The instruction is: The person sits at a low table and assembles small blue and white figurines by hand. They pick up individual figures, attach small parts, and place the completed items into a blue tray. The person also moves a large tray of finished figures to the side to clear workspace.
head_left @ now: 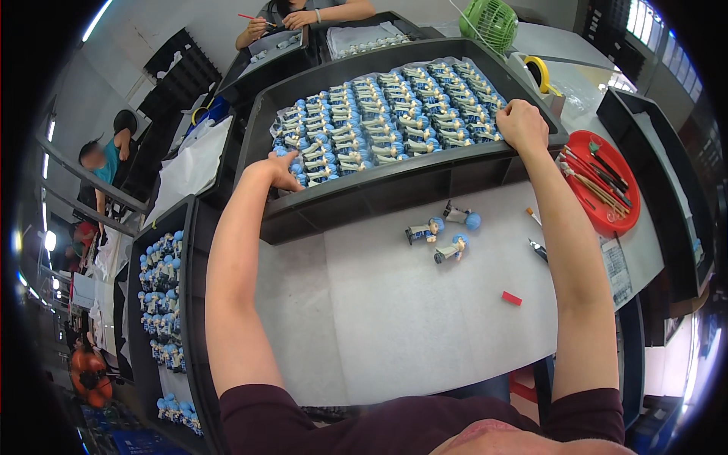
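Note:
A large dark grey tray [364,189] stands before me, packed with rows of small blue-haired figurines [379,114] lying on a clear plastic sheet. My left hand [279,171] reaches over the tray's near left corner. Its thumb and forefinger are apart, touching the figurines there. At the right end of the rows, my right hand [525,126] is closed just inside the tray wall; what its fingers pinch is hidden. Three loose figurines lie together on the white work surface [409,318], one of them a figurine [422,230] on its side.
A small red block [512,299] lies on the surface. A red oval dish [607,182] with brushes and tools sits at right, beside another dark tray [660,189]. More figurines fill the left tray [199,303]. A green fan [489,23] and a co-worker's hand [299,19] are beyond.

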The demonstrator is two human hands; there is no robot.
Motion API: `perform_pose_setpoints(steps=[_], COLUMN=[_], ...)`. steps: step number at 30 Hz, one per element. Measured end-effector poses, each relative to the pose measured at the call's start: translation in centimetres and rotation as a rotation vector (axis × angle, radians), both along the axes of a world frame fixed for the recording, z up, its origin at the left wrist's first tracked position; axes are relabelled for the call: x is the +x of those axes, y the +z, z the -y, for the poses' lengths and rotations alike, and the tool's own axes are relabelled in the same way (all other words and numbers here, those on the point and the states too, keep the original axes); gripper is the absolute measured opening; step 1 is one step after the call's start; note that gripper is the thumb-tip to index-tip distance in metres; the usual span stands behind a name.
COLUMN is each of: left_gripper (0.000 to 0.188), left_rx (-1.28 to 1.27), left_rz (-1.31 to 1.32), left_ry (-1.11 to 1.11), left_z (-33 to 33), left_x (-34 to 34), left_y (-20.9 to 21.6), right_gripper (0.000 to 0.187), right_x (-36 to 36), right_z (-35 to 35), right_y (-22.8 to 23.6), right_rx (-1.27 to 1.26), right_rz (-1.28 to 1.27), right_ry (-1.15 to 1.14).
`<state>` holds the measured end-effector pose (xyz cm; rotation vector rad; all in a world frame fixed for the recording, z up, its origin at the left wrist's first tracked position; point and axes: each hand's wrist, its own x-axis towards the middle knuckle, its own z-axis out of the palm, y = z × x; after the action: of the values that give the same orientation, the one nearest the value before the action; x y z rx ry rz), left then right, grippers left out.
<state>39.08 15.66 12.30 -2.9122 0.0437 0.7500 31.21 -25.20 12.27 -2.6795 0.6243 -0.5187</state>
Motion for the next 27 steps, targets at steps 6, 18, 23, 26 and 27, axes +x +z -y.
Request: perform_pose_setpoints(steps=[6, 18, 23, 26, 27], left_gripper=[0.101, 0.076, 0.078, 0.075, 0.071], left_rx=[-0.078, -0.263, -0.439, -0.713, -0.608], left_rz=[-0.031, 0.177, 0.314, 0.153, 0.448], left_ry=[-0.011, -0.146, -0.245, -0.085, -0.311], left_z=[-1.1, -3.5, -5.9, -3.4, -5.5], left_x=[1.5, 0.0, -0.3, -0.9, -0.4], left_y=[-1.5, -1.6, -1.2, 1.0, 0.5], right_gripper=[0.033, 0.029, 0.028, 0.031, 0.031], right_x=[-0.2, 0.0, -0.1, -0.2, -0.4], right_z=[0.0, -0.1, -0.8, 0.5, 0.1], right_y=[0.0, 0.0, 0.4, 0.1, 0.4], right_rx=[0.012, 0.057, 0.047, 0.04, 0.062], right_rz=[0.0, 0.033, 0.019, 0.022, 0.037], right_ry=[0.005, 0.0, 0.02, -0.016, 0.002])
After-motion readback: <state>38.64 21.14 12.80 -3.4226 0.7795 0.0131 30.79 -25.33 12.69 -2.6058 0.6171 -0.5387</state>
